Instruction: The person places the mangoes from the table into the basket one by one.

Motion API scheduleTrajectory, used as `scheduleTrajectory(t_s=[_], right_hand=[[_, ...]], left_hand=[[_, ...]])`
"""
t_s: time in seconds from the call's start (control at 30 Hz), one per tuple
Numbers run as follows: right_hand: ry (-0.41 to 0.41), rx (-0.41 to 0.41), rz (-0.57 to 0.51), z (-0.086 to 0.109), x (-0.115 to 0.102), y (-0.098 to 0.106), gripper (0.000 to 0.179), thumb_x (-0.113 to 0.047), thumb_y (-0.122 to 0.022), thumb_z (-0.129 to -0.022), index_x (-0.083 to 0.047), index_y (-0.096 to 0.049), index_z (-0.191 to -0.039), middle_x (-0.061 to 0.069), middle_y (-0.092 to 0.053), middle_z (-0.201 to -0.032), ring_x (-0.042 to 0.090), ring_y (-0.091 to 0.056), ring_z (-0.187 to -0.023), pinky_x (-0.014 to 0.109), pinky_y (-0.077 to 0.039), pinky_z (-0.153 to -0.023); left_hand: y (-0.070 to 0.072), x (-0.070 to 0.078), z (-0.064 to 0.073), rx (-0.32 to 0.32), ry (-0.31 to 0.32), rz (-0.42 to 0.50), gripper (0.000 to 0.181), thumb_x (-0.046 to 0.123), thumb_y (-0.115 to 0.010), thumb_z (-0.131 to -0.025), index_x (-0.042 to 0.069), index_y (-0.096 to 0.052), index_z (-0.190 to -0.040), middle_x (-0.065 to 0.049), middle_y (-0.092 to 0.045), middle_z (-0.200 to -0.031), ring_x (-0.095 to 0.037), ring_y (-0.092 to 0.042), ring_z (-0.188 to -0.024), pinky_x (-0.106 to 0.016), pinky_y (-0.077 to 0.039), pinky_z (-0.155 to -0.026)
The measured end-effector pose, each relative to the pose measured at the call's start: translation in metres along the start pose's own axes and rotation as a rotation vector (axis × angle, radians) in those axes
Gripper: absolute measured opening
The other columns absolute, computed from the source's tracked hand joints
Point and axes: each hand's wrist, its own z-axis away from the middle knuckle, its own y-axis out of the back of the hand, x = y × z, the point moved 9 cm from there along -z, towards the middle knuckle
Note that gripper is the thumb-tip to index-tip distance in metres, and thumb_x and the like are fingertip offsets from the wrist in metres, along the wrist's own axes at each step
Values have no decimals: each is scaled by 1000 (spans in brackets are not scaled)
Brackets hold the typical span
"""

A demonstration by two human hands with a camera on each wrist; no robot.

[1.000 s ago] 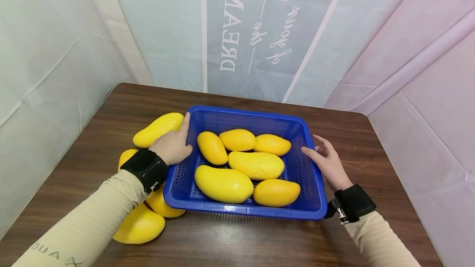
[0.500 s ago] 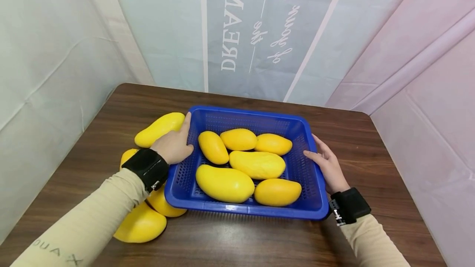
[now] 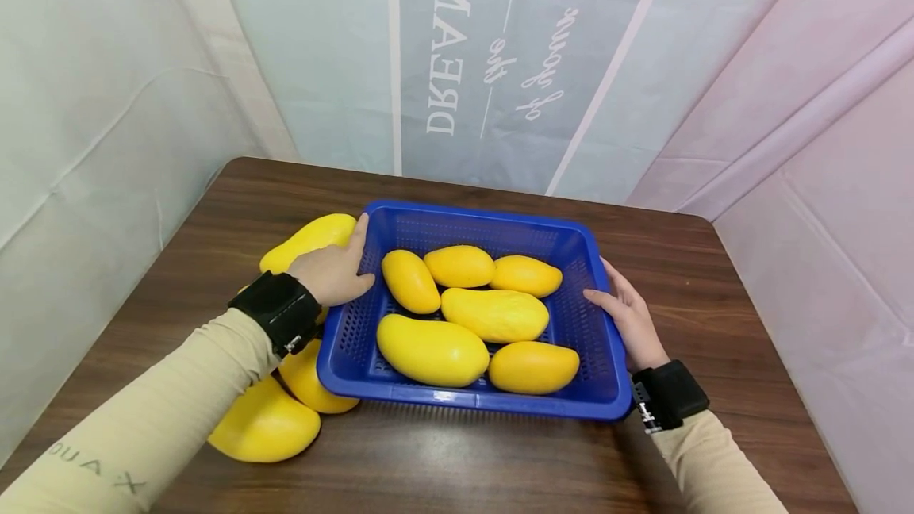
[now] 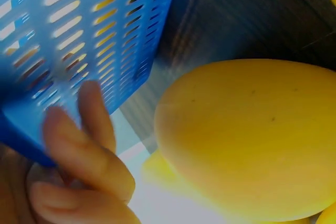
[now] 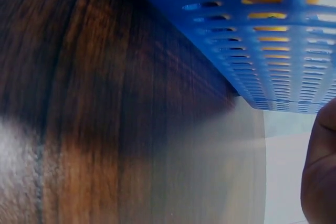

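Behind the table (image 3: 464, 466): pale sheeting (image 3: 343, 62) hangs on three sides; on the back panel I read DREAMS in white lettering (image 3: 446, 70).
Tabletop: dark brown wood grain with rounded far corners.
Basket (image 3: 500, 401): blue, with perforated sides, at the middle of my head view; I cannot tell whether its base touches the wood.
Sleeves (image 3: 171, 403): beige, reaching in from both lower corners.
Left hand (image 3: 332, 272): grips the basket's left side, index finger straight along the rim, thumb over the edge; my wrist feed shows other fingers bent beside the outer wall.
Right hand (image 3: 631, 320): holds the right side, thumb over the rim, fingers outside and partly hidden from me.
Mangoes inside (image 3: 432, 351): six, yellow; three across the far end, one behind the front pair.
Loose mangoes (image 3: 267, 423): on the wood left of the basket, some partly covered by the left arm.
Wrist straps (image 3: 278, 312): black, one on each arm.
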Motion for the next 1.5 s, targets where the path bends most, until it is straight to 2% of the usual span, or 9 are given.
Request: scheduleTrajectory(t_s=[0.13, 0.2, 0.27, 0.33, 0.4, 0.57, 0.73, 1.03, 1.5], right_hand=[[-8, 14, 11, 1, 3, 2, 68, -27, -53, -102, -26, -17, -160, 13, -29, -158, 11, -70, -100, 33, -60, -79], [-7, 15, 10, 2, 3, 3, 68, -27, -53, -102, -26, -17, -160, 12, -33, -155, 12, -70, -99, 33, -60, -79], [-6, 15, 7, 2, 4, 3, 68, -26, -53, -102, -26, -16, -160, 11, -35, -153, 12, -71, -98, 33, -60, -78], [-8, 17, 8, 2, 4, 3, 68, -26, -53, -102, -26, -17, -160, 10, -36, -152, 12, -71, -97, 33, -60, -78], [-13, 21, 6, 2, 5, 3, 68, -27, -53, -102, -27, -17, -160, 10, -35, -153, 11, -70, -98, 33, -60, -78], [-27, 32, -5, 3, 7, 2, 68, -27, -54, -102, -28, -18, -160, 10, -33, -155, 11, -70, -100, 33, -59, -80], [-25, 34, -18, 5, 8, 2, 67, -26, -53, -102, -28, -19, -159, 9, -36, -153, 11, -70, -101, 33, -59, -80], [-6, 29, -32, 4, 7, 2, 66, -26, -52, -102, -29, -19, -159, 10, -32, -157, 12, -68, -105, 34, -59, -82], [121, -60, -204, 0, -1, -10, 63, -13, -45, -104, -21, -17, -160, 5, -40, -152, 14, -66, -112, 31, -58, -86]], left_hand=[[7, 2, 1, -11, -25, -7, 92, 40, -50, -99, 7, 11, -158, -5, -56, -61, -18, -54, -45, -27, -42, -45], [15, 3, 2, 19, -47, -17, 85, 43, -48, -100, 6, 1, -159, -12, -67, -77, -24, -67, -63, -35, -54, -59], [25, 2, 4, 57, -58, -26, 80, 45, -46, -101, 4, -12, -159, -20, -71, -103, -34, -71, -90, -47, -57, -80], [37, -1, 5, 104, -59, -33, 77, 50, -45, -100, 2, -22, -157, -26, -62, -128, -43, -62, -115, -58, -49, -97], [47, -6, 5, 146, -44, -22, 77, 53, -44, -100, 2, -27, -155, -29, -47, -145, -48, -48, -131, -63, -41, -103], [63, -25, 3, 245, -3, 3, 75, 52, -46, -100, 4, -29, -155, -31, -36, -149, -49, -44, -132, -65, -38, -105], [62, -43, -5, 279, 23, -30, 73, 45, -55, -97, 4, -31, -153, -32, -37, -145, -50, -40, -131, -66, -41, -101], [42, -67, -23, 169, 104, -121, 99, 69, -57, -85, 7, -24, -156, -34, -37, -143, -56, -41, -122, -68, -44, -93], [34, -78, -29, 100, 140, -77, 98, 55, -64, -88, 1, -17, -156, -38, -48, -136, -52, -53, -118, -65, -44, -98]])
